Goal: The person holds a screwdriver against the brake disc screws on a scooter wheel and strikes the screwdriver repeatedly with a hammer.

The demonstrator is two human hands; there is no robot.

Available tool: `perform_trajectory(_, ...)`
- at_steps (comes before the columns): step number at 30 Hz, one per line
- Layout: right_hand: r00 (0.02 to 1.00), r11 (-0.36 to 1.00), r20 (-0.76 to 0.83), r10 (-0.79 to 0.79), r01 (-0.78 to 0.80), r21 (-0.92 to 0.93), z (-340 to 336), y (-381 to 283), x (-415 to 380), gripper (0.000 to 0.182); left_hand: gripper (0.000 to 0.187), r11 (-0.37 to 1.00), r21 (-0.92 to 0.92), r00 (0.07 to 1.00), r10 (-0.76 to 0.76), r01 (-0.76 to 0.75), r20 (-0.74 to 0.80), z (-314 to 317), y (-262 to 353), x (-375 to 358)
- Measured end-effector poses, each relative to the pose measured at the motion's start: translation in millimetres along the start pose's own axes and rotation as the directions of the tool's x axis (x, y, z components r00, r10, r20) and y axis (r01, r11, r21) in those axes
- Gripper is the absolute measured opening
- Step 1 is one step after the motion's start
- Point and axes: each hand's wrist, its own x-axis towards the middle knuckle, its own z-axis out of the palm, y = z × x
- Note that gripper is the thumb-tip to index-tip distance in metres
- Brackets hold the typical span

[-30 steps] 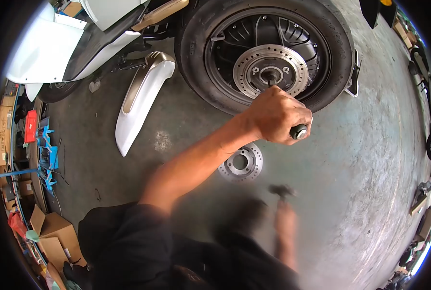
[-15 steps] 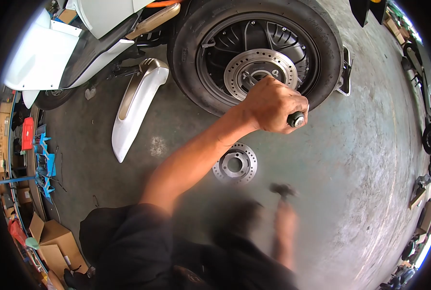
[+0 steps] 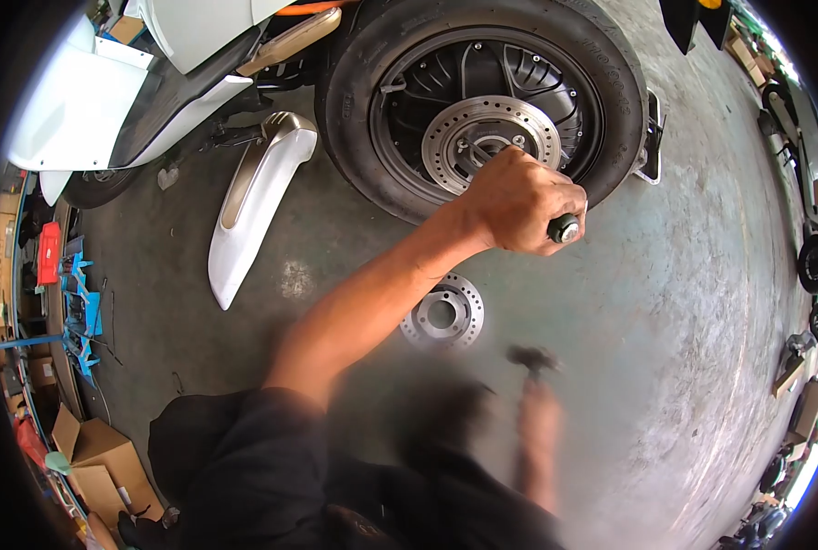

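Note:
My left hand is closed around a tool with a dark round handle end, held in front of the lower edge of the perforated brake disc on the wheel. The tool's far end is hidden behind the hand. Lower right, my right hand grips a hammer, both blurred. Between the arms, a loose brake disc lies flat on the floor. The black tire surrounds the hub and mounted disc.
A silver curved cover lies on the floor left of the wheel. White body panels stand at upper left. An open cardboard box, a red bin and blue parts line the left side. Assorted parts run along the right edge.
The view has shifted very slightly. Both hands stay in nearly the same places, still holding the tool and the hammer.

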Motion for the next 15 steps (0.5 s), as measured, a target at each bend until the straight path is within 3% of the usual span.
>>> perform_trajectory(8,0.999,0.999,-0.023,-0.033,0.033,0.011,-5.3,-0.7,8.5,0.044,0.027,0.999,0.025,0.999,-0.030,0.029,0.012,-1.3,0.3,0.6)
perform_trajectory(10,0.998,0.997,0.038,0.055,-0.052,-0.059,-7.5,2.4,12.6,0.036,0.026,0.999,0.019,0.999,-0.039,0.039,0.020,-0.8,0.1,0.7)
perform_trajectory(15,0.999,0.998,0.011,0.034,-0.033,-0.046,-11.4,0.9,16.4,0.036,0.020,0.998,0.016,0.998,-0.055,0.055,0.027,2.8,-1.4,-0.9)
